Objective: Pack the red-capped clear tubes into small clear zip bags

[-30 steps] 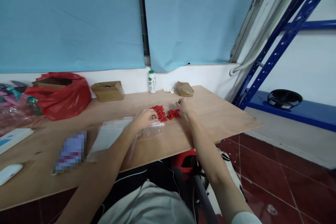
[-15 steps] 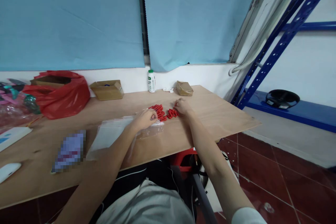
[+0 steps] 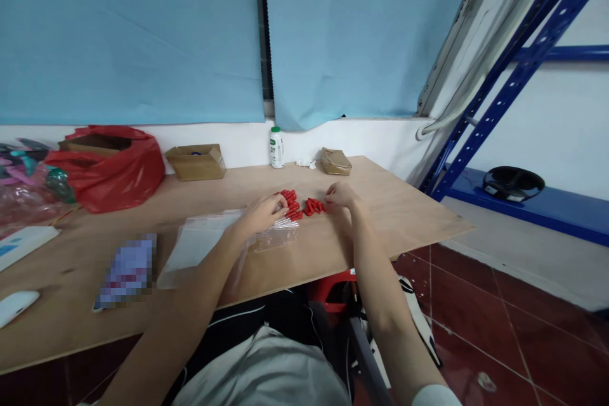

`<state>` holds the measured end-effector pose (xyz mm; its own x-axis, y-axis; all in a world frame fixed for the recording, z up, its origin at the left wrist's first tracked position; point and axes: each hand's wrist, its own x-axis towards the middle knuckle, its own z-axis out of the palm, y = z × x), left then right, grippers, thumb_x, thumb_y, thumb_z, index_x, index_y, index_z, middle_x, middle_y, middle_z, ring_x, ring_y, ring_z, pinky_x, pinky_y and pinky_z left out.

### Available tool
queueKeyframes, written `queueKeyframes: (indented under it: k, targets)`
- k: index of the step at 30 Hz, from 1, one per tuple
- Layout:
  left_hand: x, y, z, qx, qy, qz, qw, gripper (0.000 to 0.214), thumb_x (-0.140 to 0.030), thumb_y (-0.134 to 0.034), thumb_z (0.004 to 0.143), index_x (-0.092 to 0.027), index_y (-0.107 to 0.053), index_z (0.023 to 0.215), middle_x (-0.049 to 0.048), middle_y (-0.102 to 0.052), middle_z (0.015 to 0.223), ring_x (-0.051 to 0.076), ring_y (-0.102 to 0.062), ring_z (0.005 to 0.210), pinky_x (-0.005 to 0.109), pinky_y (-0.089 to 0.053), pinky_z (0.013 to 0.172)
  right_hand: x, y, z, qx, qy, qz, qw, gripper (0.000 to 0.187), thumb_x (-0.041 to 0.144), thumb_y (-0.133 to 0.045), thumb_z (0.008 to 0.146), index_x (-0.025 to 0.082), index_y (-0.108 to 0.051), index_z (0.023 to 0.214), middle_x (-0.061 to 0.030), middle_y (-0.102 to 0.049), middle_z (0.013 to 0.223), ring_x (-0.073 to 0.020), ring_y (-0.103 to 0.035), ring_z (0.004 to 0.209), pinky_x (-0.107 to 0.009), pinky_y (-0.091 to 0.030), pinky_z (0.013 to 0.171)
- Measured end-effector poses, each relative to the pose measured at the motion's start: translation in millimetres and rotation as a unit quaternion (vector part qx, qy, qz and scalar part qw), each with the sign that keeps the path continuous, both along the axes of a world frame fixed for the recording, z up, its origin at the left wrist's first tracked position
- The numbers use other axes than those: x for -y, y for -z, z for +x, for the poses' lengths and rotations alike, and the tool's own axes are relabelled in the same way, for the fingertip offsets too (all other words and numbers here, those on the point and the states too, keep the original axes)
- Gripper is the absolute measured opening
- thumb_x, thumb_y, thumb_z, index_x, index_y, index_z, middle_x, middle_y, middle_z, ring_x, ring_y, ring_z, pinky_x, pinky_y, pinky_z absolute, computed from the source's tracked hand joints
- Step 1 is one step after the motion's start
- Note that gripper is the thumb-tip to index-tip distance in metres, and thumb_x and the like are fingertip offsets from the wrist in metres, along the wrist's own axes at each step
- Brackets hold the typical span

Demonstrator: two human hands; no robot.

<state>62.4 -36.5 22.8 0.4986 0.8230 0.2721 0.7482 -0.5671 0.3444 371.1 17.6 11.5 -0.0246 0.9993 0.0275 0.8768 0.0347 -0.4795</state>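
My left hand (image 3: 266,212) lies over a bundle of thin, shiny sticks with red ends (image 3: 293,208). Its fingers curl round them at the left side, with thumb and forefinger close together. Just right of the bundle is a small heap of loose red pieces (image 3: 314,206), short and rounded. At the right edge of this heap, my right hand (image 3: 340,195) is bent down with its fingertips together; whatever they pinch is too small to make out. Clear plastic bags (image 3: 273,240) lie under and in front of the sticks.
Flat translucent bags (image 3: 200,238) lie by my left forearm. A blurred purple packet (image 3: 127,271) is farther left. Along the wall stand a red bag (image 3: 118,174), an open cardboard box (image 3: 197,163), a white bottle (image 3: 276,151) and a small carton (image 3: 335,162).
My right hand has shifted slightly right, from over the loose red pieces to beside them, uncovering more of the heap. The left hand stays at the bundle, its fingers slightly shifted.
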Motion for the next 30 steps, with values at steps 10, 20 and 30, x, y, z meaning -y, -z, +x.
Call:
queueKeyframes:
  k: [10, 20, 30]
  targets:
    - [-4, 5.1, -1, 0.105, 0.019, 0.041, 0.993, 0.023, -0.036, -0.042, 0.105, -0.026, -0.057, 0.119, 0.0048, -0.073, 0.109, 0.024, -0.067, 0.1, 0.035, -0.047, 0.086, 7, -6.9, -8, -0.036, -0.037, 0.102, 0.993, 0.028, 0.027, -0.055, 0.098, 0.014, -0.078, 0.089, -0.0068, -0.077, 0.086, -0.0157, -0.065, 0.076, -0.024, -0.043, 0.069]
    - [-10, 14.7, 2, 0.172, 0.039, 0.054, 0.983, 0.023, -0.029, -0.035, 0.106, -0.022, -0.045, 0.124, 0.0028, -0.068, 0.091, 0.021, -0.065, 0.089, 0.035, -0.047, 0.089, 26, -11.3, -84, -0.104, -0.332, 0.303, 0.887, 0.022, 0.029, -0.058, 0.094, 0.017, -0.066, 0.111, -0.0076, -0.07, 0.104, -0.0168, -0.059, 0.077, -0.03, -0.046, 0.08]
    - [-7, 8.2, -2, 0.061, -0.03, 0.044, 0.997, 0.04, -0.046, -0.033, 0.108, -0.025, -0.066, 0.102, 0.0097, -0.076, 0.099, 0.028, -0.07, 0.094, 0.038, -0.048, 0.086, 23, -0.3, -97, -0.071, -0.318, 0.36, 0.874, 0.014, 0.023, -0.059, 0.092, 0.018, -0.063, 0.104, -0.0059, -0.065, 0.094, -0.0186, -0.058, 0.08, -0.029, -0.042, 0.078]
